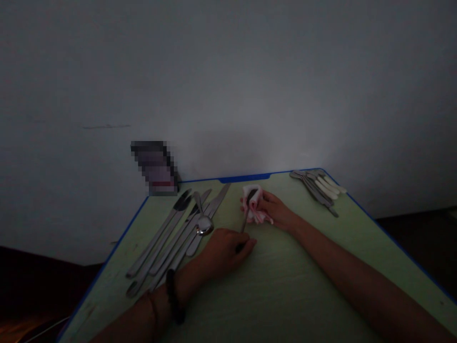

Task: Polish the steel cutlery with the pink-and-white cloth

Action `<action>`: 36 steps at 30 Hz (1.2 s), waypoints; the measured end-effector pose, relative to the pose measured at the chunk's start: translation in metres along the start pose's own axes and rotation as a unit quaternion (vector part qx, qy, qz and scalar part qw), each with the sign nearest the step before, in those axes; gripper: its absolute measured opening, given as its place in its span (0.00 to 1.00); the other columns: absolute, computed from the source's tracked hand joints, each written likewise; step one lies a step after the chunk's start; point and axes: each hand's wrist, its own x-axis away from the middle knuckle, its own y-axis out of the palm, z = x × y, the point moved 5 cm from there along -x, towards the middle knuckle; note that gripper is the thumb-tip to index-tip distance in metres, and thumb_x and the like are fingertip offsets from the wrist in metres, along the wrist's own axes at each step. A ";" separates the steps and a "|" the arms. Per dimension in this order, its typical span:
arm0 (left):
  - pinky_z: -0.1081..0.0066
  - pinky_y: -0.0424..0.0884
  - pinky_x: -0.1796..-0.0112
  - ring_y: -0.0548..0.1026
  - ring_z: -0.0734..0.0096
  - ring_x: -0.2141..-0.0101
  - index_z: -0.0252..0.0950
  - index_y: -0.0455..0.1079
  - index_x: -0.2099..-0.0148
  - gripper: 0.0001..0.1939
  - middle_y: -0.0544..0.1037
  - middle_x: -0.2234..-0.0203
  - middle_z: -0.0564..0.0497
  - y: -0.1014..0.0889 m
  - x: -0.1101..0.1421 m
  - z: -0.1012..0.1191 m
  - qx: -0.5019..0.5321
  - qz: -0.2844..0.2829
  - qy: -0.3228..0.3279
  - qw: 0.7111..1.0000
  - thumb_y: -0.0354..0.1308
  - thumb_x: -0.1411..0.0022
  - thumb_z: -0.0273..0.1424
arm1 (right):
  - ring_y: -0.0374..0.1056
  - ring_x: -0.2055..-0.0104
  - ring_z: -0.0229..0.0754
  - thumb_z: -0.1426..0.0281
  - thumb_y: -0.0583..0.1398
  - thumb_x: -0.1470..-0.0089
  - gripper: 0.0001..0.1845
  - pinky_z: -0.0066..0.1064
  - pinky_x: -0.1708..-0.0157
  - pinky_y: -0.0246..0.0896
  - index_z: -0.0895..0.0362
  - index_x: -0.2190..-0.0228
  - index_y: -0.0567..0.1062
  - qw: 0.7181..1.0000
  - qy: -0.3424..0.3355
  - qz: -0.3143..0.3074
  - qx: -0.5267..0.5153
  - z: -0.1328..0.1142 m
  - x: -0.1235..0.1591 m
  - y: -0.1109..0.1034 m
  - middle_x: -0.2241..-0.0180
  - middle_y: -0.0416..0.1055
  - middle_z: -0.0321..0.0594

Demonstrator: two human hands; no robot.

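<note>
Dim light here, and a pale wall [228, 85] fills the upper half. Below it, the light-green table [303, 295] with its blue edging runs out of view at the bottom, taking both forearms with it. Left hand [226, 247], back uppermost, is closed around the near end of a slim metal utensil, much of that grip hidden from us. Right hand [273, 208] is curled about a cloth, several fingers lost behind the folds. Over on the left lies a spread of long metal cutlery [162, 238], partly covered by the left arm, a shiny spoon [204, 226] on top. Behind it leans a slab-like object [155, 169], pixelated beyond reading. Far right corner: a heap of cutlery [316, 188], overlapping, too murky to count. Dead centre, the pink-and-white cloth [262, 217] wraps the far end of that utensil [244, 225]; its dark tip shows, shape unclear. Last, a dark beaded bracelet [173, 300] circles the left wrist.
</note>
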 end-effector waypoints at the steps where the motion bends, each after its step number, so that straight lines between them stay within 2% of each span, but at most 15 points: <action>1: 0.75 0.53 0.76 0.62 0.78 0.82 0.35 0.63 0.78 0.21 0.65 0.85 0.55 0.000 0.000 0.000 -0.003 0.002 0.001 1.000 0.44 0.34 0.38 | 0.70 0.68 0.41 0.72 0.63 0.60 0.19 0.35 0.71 0.71 0.57 0.62 0.70 1.000 0.001 0.001 -0.005 0.000 0.000 -0.001 0.63 0.74 0.43; 5: 0.75 0.53 0.76 0.63 0.78 0.82 0.34 0.63 0.78 0.22 0.65 0.85 0.55 0.000 0.000 0.000 0.003 0.002 -0.002 1.000 0.43 0.34 0.37 | 0.71 0.66 0.42 0.75 0.63 0.62 0.19 0.34 0.72 0.71 0.58 0.63 0.71 1.000 -0.001 0.006 -0.010 0.001 -0.001 -0.003 0.60 0.74 0.44; 11: 0.75 0.53 0.76 0.62 0.78 0.82 0.34 0.62 0.78 0.21 0.63 0.85 0.56 0.000 -0.001 -0.002 0.044 0.004 -0.019 0.999 0.44 0.35 0.38 | 0.72 0.66 0.42 0.78 0.57 0.59 0.14 0.34 0.70 0.70 0.59 0.66 0.73 0.999 -0.014 0.028 -0.039 0.004 -0.008 -0.008 0.66 0.76 0.42; 15: 0.74 0.56 0.76 0.63 0.76 0.79 0.35 0.60 0.76 0.21 0.64 0.83 0.56 -0.004 0.000 -0.008 0.147 0.025 -0.065 0.987 0.41 0.34 0.40 | 0.72 0.64 0.43 0.76 0.56 0.54 0.13 0.36 0.67 0.70 0.58 0.63 0.73 0.995 0.006 0.065 -0.074 0.004 -0.009 -0.011 0.64 0.75 0.43; 17: 0.75 0.59 0.75 0.62 0.76 0.78 0.36 0.60 0.72 0.21 0.64 0.81 0.56 -0.006 0.001 -0.015 0.251 0.071 -0.086 0.962 0.37 0.33 0.41 | 0.72 0.63 0.42 0.74 0.56 0.51 0.12 0.37 0.64 0.69 0.58 0.62 0.72 0.992 0.002 0.082 -0.095 0.003 -0.009 -0.013 0.63 0.75 0.42; 20: 0.76 0.58 0.78 0.60 0.76 0.81 0.37 0.60 0.60 0.19 0.64 0.80 0.58 -0.004 0.001 -0.027 0.418 0.139 -0.112 0.891 0.34 0.33 0.43 | 0.71 0.61 0.42 0.70 0.57 0.48 0.10 0.38 0.60 0.68 0.58 0.63 0.72 0.989 -0.012 0.088 -0.117 0.002 -0.010 -0.014 0.62 0.74 0.42; 22: 0.77 0.56 0.80 0.60 0.77 0.82 0.37 0.56 0.49 0.20 0.66 0.79 0.58 -0.001 -0.001 -0.033 0.475 0.160 -0.123 0.856 0.36 0.33 0.43 | 0.70 0.61 0.42 0.66 0.56 0.47 0.10 0.37 0.58 0.66 0.57 0.64 0.72 0.987 -0.026 0.086 -0.130 0.000 -0.012 -0.014 0.62 0.74 0.42; 23: 0.77 0.57 0.80 0.61 0.77 0.82 0.37 0.54 0.46 0.21 0.68 0.78 0.57 0.000 -0.002 -0.034 0.481 0.166 -0.126 0.852 0.36 0.33 0.43 | 0.70 0.60 0.42 0.64 0.55 0.46 0.11 0.37 0.57 0.66 0.57 0.64 0.72 0.986 -0.033 0.088 -0.140 -0.001 -0.013 -0.015 0.62 0.74 0.41; 24: 0.76 0.58 0.80 0.62 0.76 0.81 0.36 0.53 0.43 0.22 0.70 0.78 0.56 0.000 -0.003 -0.034 0.472 0.167 -0.126 0.857 0.37 0.33 0.43 | 0.70 0.59 0.42 0.63 0.54 0.45 0.12 0.37 0.56 0.65 0.56 0.64 0.72 0.983 -0.039 0.094 -0.151 -0.002 -0.013 -0.015 0.62 0.74 0.41; 26: 0.75 0.61 0.77 0.65 0.75 0.80 0.34 0.54 0.42 0.23 0.72 0.76 0.54 -0.001 -0.004 -0.031 0.426 0.148 -0.120 0.884 0.37 0.32 0.41 | 0.70 0.58 0.42 0.62 0.52 0.43 0.13 0.37 0.55 0.65 0.55 0.62 0.71 0.977 -0.048 0.109 -0.176 -0.004 -0.014 -0.017 0.61 0.74 0.41; 30: 0.73 0.65 0.71 0.69 0.73 0.76 0.34 0.61 0.46 0.20 0.76 0.77 0.54 -0.004 -0.004 -0.017 0.300 0.035 -0.102 0.948 0.39 0.32 0.38 | 0.71 0.60 0.41 0.62 0.52 0.43 0.14 0.37 0.55 0.64 0.56 0.61 0.71 0.977 -0.043 0.109 -0.176 -0.002 -0.013 -0.017 0.62 0.74 0.42; 33: 0.73 0.66 0.67 0.72 0.74 0.73 0.36 0.65 0.50 0.17 0.76 0.77 0.55 -0.007 -0.002 -0.009 0.239 -0.011 -0.083 0.967 0.41 0.32 0.36 | 0.72 0.64 0.40 0.66 0.56 0.45 0.10 0.35 0.57 0.66 0.58 0.63 0.72 0.983 -0.030 0.116 -0.140 0.003 -0.011 -0.018 0.64 0.75 0.43; 36: 0.73 0.65 0.66 0.73 0.74 0.73 0.36 0.67 0.55 0.15 0.75 0.77 0.55 -0.008 -0.001 -0.004 0.210 -0.008 -0.072 0.975 0.41 0.32 0.36 | 0.73 0.65 0.41 0.67 0.58 0.46 0.10 0.36 0.60 0.67 0.58 0.63 0.72 0.985 -0.031 0.119 -0.122 0.006 -0.011 -0.020 0.65 0.75 0.43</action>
